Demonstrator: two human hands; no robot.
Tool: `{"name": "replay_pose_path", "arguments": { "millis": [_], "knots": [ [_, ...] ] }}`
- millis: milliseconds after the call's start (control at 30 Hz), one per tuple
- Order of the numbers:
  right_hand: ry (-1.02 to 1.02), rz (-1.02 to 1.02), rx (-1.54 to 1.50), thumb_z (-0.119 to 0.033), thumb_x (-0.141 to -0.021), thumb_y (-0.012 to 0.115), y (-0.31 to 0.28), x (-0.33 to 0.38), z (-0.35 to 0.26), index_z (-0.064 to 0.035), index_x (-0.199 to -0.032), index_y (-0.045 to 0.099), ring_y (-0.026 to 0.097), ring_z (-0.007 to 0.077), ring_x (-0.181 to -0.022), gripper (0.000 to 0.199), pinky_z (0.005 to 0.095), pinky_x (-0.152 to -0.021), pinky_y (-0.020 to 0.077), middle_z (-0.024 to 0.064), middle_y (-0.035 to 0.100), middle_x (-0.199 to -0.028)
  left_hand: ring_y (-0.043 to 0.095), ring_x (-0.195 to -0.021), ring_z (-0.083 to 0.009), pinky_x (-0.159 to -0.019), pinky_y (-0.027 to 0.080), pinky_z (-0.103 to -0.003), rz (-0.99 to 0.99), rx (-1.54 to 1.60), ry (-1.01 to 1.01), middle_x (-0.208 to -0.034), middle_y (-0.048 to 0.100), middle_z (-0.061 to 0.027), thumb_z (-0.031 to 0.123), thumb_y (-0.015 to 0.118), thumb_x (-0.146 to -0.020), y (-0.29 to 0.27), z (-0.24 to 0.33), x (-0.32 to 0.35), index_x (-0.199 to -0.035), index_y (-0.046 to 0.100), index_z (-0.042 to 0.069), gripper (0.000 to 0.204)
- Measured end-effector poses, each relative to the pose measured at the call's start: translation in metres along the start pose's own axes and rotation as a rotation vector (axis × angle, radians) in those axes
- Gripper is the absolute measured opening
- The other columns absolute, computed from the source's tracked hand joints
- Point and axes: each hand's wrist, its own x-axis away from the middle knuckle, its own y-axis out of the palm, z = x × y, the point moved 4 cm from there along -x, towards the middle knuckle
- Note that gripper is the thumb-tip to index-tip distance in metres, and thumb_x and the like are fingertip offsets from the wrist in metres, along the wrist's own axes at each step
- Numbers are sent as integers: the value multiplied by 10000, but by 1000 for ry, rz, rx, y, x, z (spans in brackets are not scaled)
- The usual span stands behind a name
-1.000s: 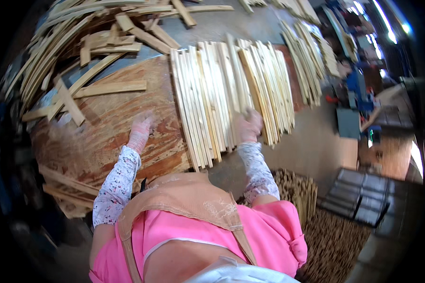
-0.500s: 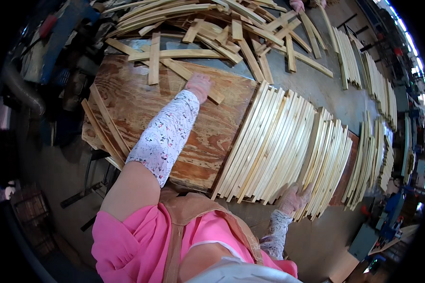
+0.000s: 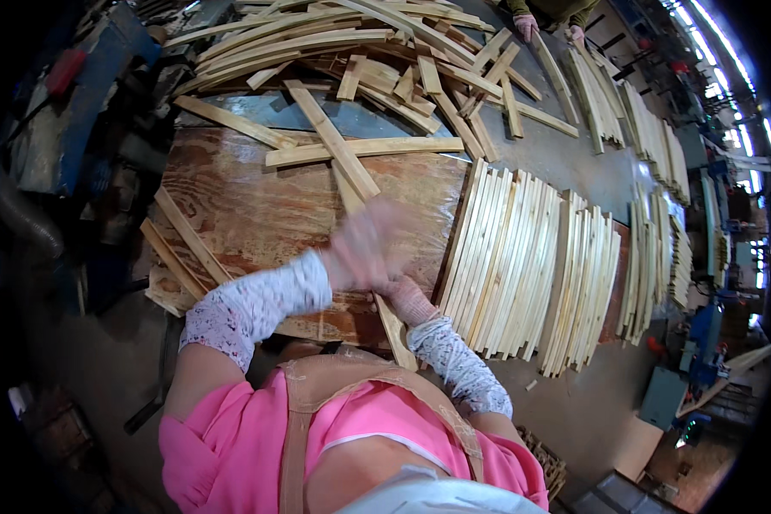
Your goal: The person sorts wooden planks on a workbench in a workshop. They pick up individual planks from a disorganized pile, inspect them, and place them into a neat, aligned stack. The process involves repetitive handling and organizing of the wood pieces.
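A pale wooden strip (image 3: 394, 332) lies lengthwise on the brown plywood board (image 3: 257, 197), its near end reaching past the board's front edge. My left hand (image 3: 361, 244), smeared by motion, is over the strip's middle; its fingers cannot be made out. Just nearer, my right hand (image 3: 409, 300), in a knitted glove, closes on the strip, with its fingertips partly covered by the left hand. Beyond the hands, a second strip (image 3: 334, 141) slants across a crosswise strip (image 3: 403, 146). To the right of my hands stands a row of strips (image 3: 497, 257) packed side by side.
A loose heap of strips (image 3: 317, 41) covers the far side of the metal table (image 3: 548, 120). At the far right, another person's gloved hand (image 3: 525, 26) touches a strip. Two strips (image 3: 188, 236) lie at the board's left edge. More rows (image 3: 642, 265) stand farther right.
My left hand has come back nearer, and a strip now lies lengthwise under it. My right hand has left the packed row and moved left to that strip. The far crossed strips have shifted.
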Motion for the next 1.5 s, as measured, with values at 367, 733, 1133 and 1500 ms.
{"name": "replay_pose_path", "arguments": {
  "millis": [367,733,1133,1500],
  "knots": [
    [339,366,-17,-173,-994,714,77,141,-74,-28,-1501,583,675,124,-915,544,296,-821,569,74,726,-1118,410,-1515,-462,-1241,261,-591,-136,-326,-1222,-1653,355,-315,482,787,-850,-31,-246,-47,-1710,177,104,1120],
    [-14,934,476,-221,-968,707,51,148,-34,-8,-1502,558,738,352,-1107,595,403,-965,566,247,619,-1489,547,-1403,-444,-1168,452,-523,-253,-404,-959,-1688,344,-218,248,734,-853,-62,-213,42,-1633,336,142,882],
    [-45,1068,-46,-195,-988,710,-7,84,-81,41,-1372,678,708,221,-1028,452,328,-935,544,107,767,-1143,599,-1315,-466,-1069,539,-519,-268,-298,-775,-1445,557,-255,229,763,-844,-24,-199,96,-1653,286,171,940],
    [-40,897,-343,-184,-995,675,-12,91,-81,54,-1512,555,671,243,-1219,582,347,-1057,529,156,686,-1388,649,-1269,-439,-1090,539,-440,11,-5,-633,-1454,615,-260,150,717,-814,28,-141,133,-1622,384,111,875]
  ]
}}
